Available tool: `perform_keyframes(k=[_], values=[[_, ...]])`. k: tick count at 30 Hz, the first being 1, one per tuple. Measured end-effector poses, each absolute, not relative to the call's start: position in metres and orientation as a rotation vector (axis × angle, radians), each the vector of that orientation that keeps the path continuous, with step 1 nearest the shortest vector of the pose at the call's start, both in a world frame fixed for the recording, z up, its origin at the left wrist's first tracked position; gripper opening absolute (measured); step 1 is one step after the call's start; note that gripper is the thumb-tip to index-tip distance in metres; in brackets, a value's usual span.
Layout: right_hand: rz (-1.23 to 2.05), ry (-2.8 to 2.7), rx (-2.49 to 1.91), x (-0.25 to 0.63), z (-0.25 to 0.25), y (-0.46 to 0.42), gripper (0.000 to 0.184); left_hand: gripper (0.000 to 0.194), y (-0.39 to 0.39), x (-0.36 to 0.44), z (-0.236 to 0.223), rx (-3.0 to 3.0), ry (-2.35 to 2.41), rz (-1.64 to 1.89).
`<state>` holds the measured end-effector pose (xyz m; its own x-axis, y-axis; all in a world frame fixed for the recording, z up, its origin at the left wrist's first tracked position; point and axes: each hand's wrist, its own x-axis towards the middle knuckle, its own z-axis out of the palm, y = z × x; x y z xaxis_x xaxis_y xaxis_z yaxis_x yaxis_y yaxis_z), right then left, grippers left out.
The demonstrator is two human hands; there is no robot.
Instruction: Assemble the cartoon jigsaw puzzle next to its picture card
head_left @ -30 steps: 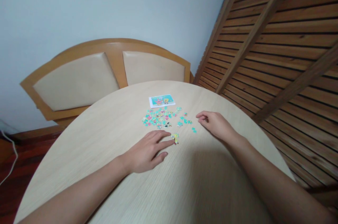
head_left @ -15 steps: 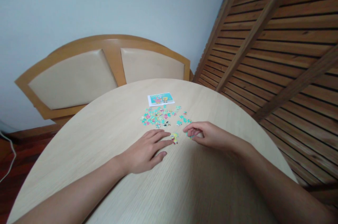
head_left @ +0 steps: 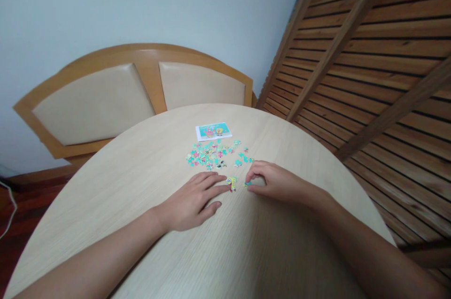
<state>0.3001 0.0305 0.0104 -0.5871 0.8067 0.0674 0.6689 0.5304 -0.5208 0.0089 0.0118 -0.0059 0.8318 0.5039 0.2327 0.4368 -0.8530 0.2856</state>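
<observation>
My left hand (head_left: 199, 198) lies flat on the table with its fingers spread. Its fingertips touch the left edge of a small joined patch of yellow puzzle pieces (head_left: 231, 183). Just right of that patch, my right hand (head_left: 264, 178) pinches a teal and yellow puzzle piece (head_left: 247, 185) between thumb and fingers, close to the tabletop. A narrow gap separates this piece from the patch. Beyond both hands spreads a loose pile of teal, pink and yellow puzzle pieces (head_left: 204, 154), with several strays (head_left: 238, 163) at its right side.
A picture card (head_left: 213, 132) showing cartoon figures lies behind the pile. The round wooden table (head_left: 141, 167) carries everything. A cushioned wooden headboard-like back (head_left: 95, 102) stands against the wall beyond, and a slatted wooden panel (head_left: 369, 78) rises at the right.
My right hand has moved slightly left, bringing the pinched puzzle piece closer to the yellow patch. My left hand has stayed in place, and the view has shifted a little.
</observation>
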Motion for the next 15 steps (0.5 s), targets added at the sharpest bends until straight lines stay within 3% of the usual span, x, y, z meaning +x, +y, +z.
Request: perform_keyframes(k=[15], values=[[0.645, -2.462, -1.167, 0.287, 0.009, 0.025, 0.011, 0.046, 0.011, 0.008, -0.005, 2.809, 0.749, 0.385]])
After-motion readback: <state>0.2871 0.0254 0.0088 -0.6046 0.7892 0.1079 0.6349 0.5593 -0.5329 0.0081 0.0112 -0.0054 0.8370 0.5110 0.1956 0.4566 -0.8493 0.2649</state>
